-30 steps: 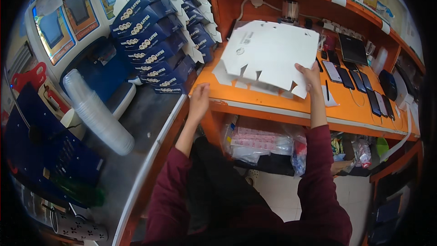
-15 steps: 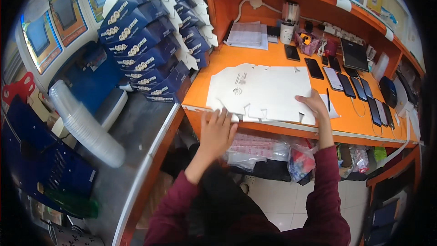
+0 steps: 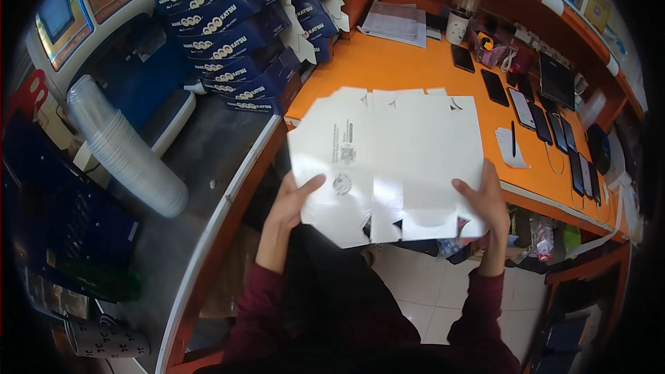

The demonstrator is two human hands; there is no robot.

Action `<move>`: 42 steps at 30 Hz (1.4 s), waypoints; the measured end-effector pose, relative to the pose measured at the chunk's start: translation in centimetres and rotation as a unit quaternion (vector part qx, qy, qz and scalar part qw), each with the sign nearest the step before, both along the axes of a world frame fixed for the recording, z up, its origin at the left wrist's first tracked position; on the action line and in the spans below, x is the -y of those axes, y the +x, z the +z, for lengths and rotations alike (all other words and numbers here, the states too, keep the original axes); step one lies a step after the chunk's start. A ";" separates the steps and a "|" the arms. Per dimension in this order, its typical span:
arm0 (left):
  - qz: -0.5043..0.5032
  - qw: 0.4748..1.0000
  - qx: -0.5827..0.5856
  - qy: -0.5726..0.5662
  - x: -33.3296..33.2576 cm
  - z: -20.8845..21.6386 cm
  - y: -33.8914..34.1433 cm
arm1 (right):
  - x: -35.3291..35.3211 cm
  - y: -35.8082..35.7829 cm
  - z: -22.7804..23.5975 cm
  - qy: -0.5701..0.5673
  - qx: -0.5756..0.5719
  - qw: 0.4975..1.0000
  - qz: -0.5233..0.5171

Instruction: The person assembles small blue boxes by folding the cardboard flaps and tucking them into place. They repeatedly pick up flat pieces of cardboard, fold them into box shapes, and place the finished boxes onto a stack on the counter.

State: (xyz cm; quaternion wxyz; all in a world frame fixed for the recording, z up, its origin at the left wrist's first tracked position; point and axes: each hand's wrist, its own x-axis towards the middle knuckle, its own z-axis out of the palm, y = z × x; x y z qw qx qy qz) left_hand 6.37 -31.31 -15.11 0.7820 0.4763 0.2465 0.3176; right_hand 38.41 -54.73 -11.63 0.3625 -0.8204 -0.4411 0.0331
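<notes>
Flat white cardboard sheet held in both hands at the near edge of the orange bench

Head view. The white cardboard sheet [image 3: 422,145] is at the centre, in front of the person, across the near edge of the orange bench [image 3: 332,76]. Its near part extends beyond that edge, above the tiled floor [image 3: 409,284]. Whether its far part touches the bench cannot be determined. The sheet is unfolded, with fold lines, notched cut-outs along the near and far edges, and dark print toward its left side.

The left hand [image 3: 285,202] pinches the sheet's left edge, thumb on the upper face, fingers mostly hidden below. The right hand [image 3: 488,199] pinches the right edge likewise, thumb resting on the upper face; its other fingers are largely out of sight.

To the right of the sheet, a dark pen [image 3: 514,140] lies on a white paper slip [image 3: 507,158]. Farther right, several phones [image 3: 521,109] lie side by side on the bench. At the far side are a stack of papers [image 3: 393,22] and a white patterned cup [image 3: 457,26].

Left of the orange bench, dark blue boxes [image 3: 232,45] stand stacked in tiers on the far part of a grey bench [image 3: 201,166]. Nearer on that side, a nested column of clear plastic cups [image 3: 131,154] lies slantwise.
</notes>
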 end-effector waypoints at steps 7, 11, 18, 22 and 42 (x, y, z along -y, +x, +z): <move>0.004 0.996 -0.030 0.090 5.0 -4.7 -13.7 | 3.7 -8.6 -11.3 0.195 -0.416 0.882 0.104; 0.070 0.976 -0.169 0.119 8.6 -7.2 -18.7 | 4.5 -11.9 -15.6 0.193 -0.435 0.872 0.116; 0.200 0.979 -0.023 0.030 13.5 -12.8 -20.3 | 5.4 -12.9 -15.5 0.136 -0.479 0.834 0.238; 0.242 0.969 -0.018 0.054 14.1 -12.6 -19.8 | 5.2 -13.0 -14.7 0.091 -0.438 0.860 0.245; 0.161 0.977 -0.093 0.107 10.6 -15.2 -21.0 | 5.9 -14.6 -14.0 0.138 -0.410 0.851 0.299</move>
